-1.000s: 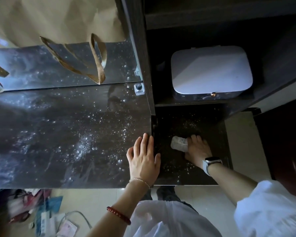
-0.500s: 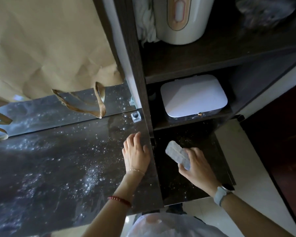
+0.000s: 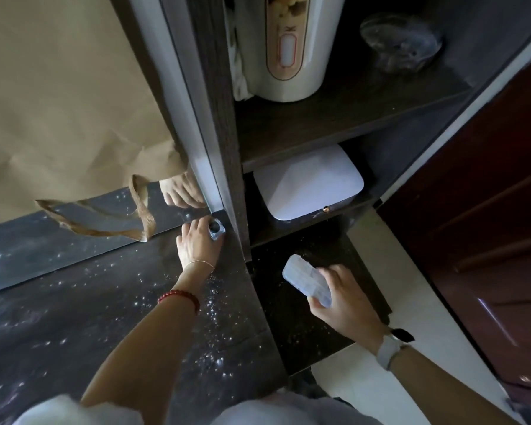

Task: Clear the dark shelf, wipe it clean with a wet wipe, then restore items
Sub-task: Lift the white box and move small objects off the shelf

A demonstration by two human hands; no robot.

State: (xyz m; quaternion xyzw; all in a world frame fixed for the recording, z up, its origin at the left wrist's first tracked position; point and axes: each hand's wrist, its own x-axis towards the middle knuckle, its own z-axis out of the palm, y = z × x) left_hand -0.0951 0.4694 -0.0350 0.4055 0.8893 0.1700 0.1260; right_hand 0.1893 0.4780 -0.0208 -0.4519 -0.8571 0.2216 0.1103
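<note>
Your right hand [image 3: 344, 305] grips the folded wet wipe [image 3: 307, 280], fingers curled round it, above the low dark shelf [image 3: 292, 326] at the near right. Your left hand [image 3: 196, 243] lies flat, fingers relaxed, on the speckled counter [image 3: 89, 317], touching a metal bracket [image 3: 216, 230]. A white box [image 3: 308, 182] sits one shelf further back.
</note>
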